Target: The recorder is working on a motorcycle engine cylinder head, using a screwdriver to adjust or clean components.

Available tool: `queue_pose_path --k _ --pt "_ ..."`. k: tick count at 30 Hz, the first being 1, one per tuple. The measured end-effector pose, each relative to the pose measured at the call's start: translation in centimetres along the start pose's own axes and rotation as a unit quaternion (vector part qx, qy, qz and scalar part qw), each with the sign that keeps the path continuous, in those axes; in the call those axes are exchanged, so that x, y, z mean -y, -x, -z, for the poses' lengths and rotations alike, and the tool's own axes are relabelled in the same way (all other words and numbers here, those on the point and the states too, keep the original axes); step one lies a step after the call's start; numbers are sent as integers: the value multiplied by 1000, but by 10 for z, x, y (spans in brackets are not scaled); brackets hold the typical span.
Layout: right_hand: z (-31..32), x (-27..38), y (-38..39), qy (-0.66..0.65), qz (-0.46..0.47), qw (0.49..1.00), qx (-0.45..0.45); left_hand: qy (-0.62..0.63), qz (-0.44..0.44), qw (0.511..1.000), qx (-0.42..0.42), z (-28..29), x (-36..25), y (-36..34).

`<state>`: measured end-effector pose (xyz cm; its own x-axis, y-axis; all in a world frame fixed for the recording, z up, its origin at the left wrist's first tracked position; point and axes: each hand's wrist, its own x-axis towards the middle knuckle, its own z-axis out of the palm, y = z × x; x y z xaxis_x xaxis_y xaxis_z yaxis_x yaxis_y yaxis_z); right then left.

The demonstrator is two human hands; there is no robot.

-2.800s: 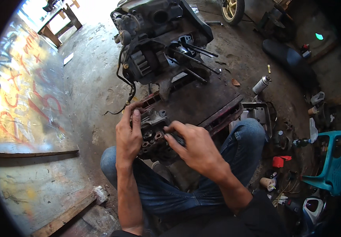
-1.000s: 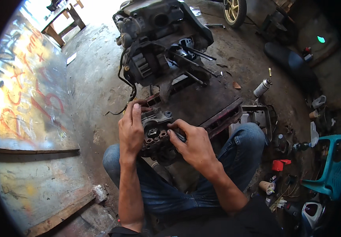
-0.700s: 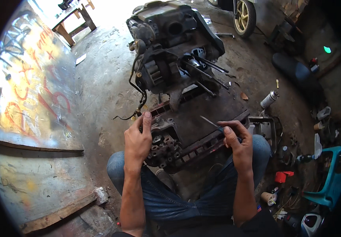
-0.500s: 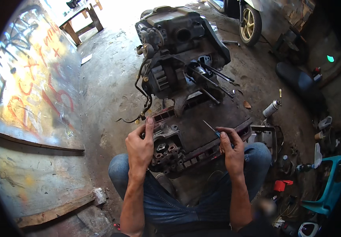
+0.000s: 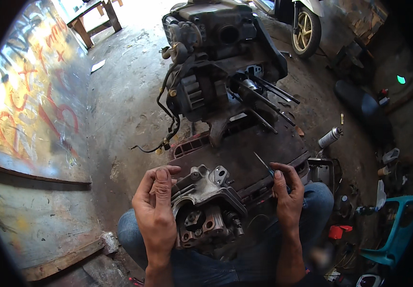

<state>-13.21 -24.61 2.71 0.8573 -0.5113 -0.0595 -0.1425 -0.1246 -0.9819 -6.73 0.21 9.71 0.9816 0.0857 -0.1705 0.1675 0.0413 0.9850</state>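
Observation:
A grey metal cylinder head (image 5: pixel 211 191) sits tilted above my lap, its valve-gear side facing up toward me. My left hand (image 5: pixel 156 208) is closed on its left side, thumb up along the edge; the fingertips behind are partly hidden. To the right of it, my right hand (image 5: pixel 288 193) pinches a thin pointed tool (image 5: pixel 264 165) with a metal shaft and a bluish handle. Its tip points up and to the left, apart from the cylinder head. Most of the handle is covered by my fingers.
A dark upturned crate (image 5: pixel 237 158) stands before me. Beyond it is a scooter engine (image 5: pixel 225 71) with long studs sticking out. On the right are a spray can (image 5: pixel 330 137), a black seat (image 5: pixel 362 103), a red object (image 5: pixel 340 232) and a teal stool (image 5: pixel 395 232). A painted wall (image 5: pixel 34 105) bounds the left.
The cylinder head has come off the crate toward me and tilted, my left hand moving with it. My right hand has shifted slightly right and down, keeping the thin tool. The view has shifted slightly.

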Motion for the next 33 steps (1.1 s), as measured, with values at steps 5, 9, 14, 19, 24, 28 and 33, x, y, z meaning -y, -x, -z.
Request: queue_pose_path --k 5,9,14,19,24,28,33 --pt "-4 8 7 -19 -3 1000 -1 6 -19 1000 -24 5 1 4" --pt "-2 4 7 -9 0 1000 -5 2 -71 996 -48 -3 12 -4" --pt "-10 -13 -6 44 130 990 -26 -47 -73 993 -82 -9 30 -26" --pt "-16 -5 3 -74 41 996 9 -110 -112 985 -76 -13 46 -44" --pt "-15 -13 0 -8 134 991 -6 -157 -233 959 32 -31 35 -45" --pt "-19 -8 0 -128 40 990 -46 -239 -397 851 245 -26 47 -48" --pt "-19 2 9 -157 26 987 -36 -313 -397 852 136 -10 53 -32"
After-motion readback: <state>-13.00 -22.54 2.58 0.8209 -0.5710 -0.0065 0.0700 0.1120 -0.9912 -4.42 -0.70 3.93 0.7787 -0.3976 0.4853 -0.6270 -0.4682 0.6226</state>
